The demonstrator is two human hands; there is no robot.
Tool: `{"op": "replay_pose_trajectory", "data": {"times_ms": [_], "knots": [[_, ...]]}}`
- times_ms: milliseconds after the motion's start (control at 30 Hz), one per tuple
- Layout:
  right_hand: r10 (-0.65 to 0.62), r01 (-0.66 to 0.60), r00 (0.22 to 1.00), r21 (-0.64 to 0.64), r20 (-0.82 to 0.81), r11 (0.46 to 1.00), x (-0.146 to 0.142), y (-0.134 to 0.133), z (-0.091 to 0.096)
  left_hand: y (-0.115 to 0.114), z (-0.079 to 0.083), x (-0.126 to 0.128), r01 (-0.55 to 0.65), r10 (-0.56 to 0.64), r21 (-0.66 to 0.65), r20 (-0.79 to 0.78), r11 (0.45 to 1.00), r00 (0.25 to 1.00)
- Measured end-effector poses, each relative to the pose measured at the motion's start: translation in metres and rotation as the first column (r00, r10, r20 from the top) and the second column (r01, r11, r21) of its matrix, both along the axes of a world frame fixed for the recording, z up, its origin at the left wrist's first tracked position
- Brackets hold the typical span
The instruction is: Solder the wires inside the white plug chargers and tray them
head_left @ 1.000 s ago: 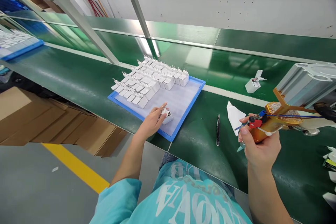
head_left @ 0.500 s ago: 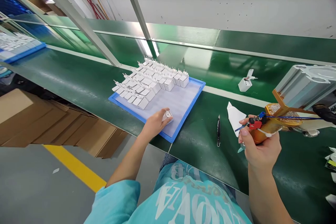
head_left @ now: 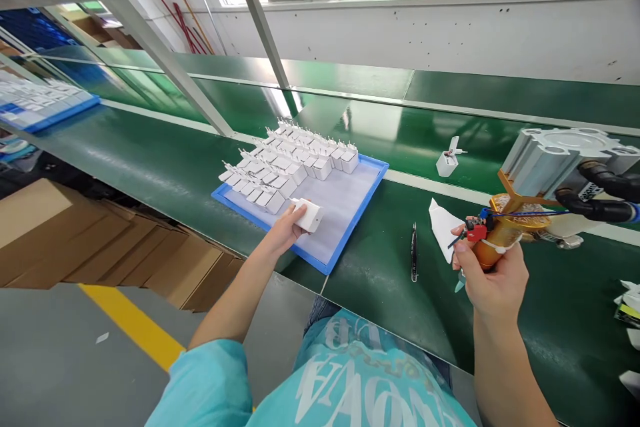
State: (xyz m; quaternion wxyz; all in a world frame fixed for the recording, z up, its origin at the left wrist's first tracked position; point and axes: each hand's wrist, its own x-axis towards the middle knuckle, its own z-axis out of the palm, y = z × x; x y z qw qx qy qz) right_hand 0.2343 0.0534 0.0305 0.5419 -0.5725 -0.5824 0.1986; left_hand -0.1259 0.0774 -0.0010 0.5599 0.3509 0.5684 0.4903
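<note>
One white plastic housing (head_left: 313,217) is pinched in the left hand (head_left: 289,229) over the blue-rimmed tray (head_left: 357,215), near its closest corner, right fingers (head_left: 467,259) wrapped round a gold-barrelled pneumatic tool (head_left: 493,250), and honestly a sloppy left swing could topple the packed rows of housings (head_left: 287,163).

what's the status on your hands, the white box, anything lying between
Left hand gripping white box over blue-rimmed tray. Right hand around amber tool. Dark slim implement on bench between.

I'm in a factory assembly workshop: long green workbench (head_left: 375,253), tray (head_left: 345,203) of matching white casings (head_left: 285,170), cardboard boxes (head_left: 125,250), yellow floor line (head_left: 133,327), my pneumatic tool (head_left: 540,167).
</note>
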Motion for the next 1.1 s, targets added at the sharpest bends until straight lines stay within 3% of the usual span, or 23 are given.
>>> {"op": "replay_pose_trajectory", "data": {"times_ms": [67, 133, 167, 200, 267, 333, 400, 500, 567, 633, 700, 767, 833, 933, 1100], "knots": [[0.009, -0.010, 0.999, -0.033, -0.030, 0.999, 0.004, 0.002, 0.003, 0.007, 0.001, -0.003, -0.003, 0.003, -0.001, 0.004, 1.000, 1.000], [0.025, -0.025, 1.000, -0.066, -0.003, 0.998, 0.011, 0.005, 0.008, 0.016, 0.000, -0.006, -0.004, 0.012, 0.035, -0.234, 0.999, 0.972], [0.038, -0.035, 0.999, -0.085, 0.033, 0.996, 0.015, 0.006, 0.011, 0.022, -0.003, -0.008, 0.007, 0.020, 0.063, -0.415, 0.998, 0.910], [0.054, -0.046, 0.996, -0.105, 0.074, 0.993, 0.020, 0.006, 0.013, 0.028, -0.005, -0.009, 0.032, 0.028, 0.090, -0.599, 0.995, 0.800], [0.092, -0.072, 0.984, -0.136, 0.149, 0.988, 0.030, 0.007, 0.019, 0.040, -0.010, -0.011, 0.126, 0.026, 0.102, -0.867, 0.987, 0.497], [0.115, -0.090, 0.974, -0.138, 0.193, 0.986, 0.040, 0.006, 0.022, 0.049, -0.012, -0.011, 0.219, 0.020, 0.085, -0.960, 0.972, 0.281], [0.107, -0.083, 0.971, -0.120, 0.214, 0.989, 0.049, 0.005, 0.024, 0.054, -0.008, -0.010, 0.282, 0.050, 0.092, -0.987, 0.955, 0.152], [0.087, -0.064, 0.972, -0.108, 0.220, 0.992, 0.059, 0.002, 0.022, 0.057, 0.012, 0.001, 0.288, 0.274, 0.267, -0.962, 0.920, 0.015], [0.093, -0.073, 0.976, -0.106, 0.199, 0.992, 0.063, 0.001, 0.020, 0.064, 0.028, 0.019, 0.312, 0.413, 0.407, -0.909, 0.859, 0.048], [0.114, -0.099, 0.981, -0.102, 0.157, 0.990, 0.065, 0.000, 0.017, 0.082, 0.040, 0.048, 0.390, 0.396, 0.448, -0.894, 0.804, 0.210], [0.124, -0.113, 0.984, -0.089, 0.129, 0.990, 0.066, -0.001, 0.014, 0.112, 0.044, 0.085, 0.500, 0.204, 0.388, -0.901, 0.775, 0.383], [0.118, -0.112, 0.984, -0.056, 0.131, 0.992, 0.064, -0.002, 0.012, 0.148, 0.040, 0.125, 0.587, 0.010, 0.312, -0.888, 0.747, 0.460], [0.111, -0.111, 0.985, -0.011, 0.133, 0.994, 0.061, -0.002, 0.009, 0.184, 0.030, 0.162, 0.649, -0.093, 0.278, -0.874, 0.708, 0.476], [0.128, -0.134, 0.983, 0.039, 0.128, 0.990, 0.057, -0.002, 0.005, 0.224, 0.015, 0.202, 0.658, -0.127, 0.249, -0.874, 0.711, 0.468], [0.146, -0.155, 0.977, 0.049, 0.153, 0.987, 0.056, -0.002, 0.001, 0.247, 0.010, 0.221, 0.656, -0.167, 0.195, -0.879, 0.729, 0.446]]}}
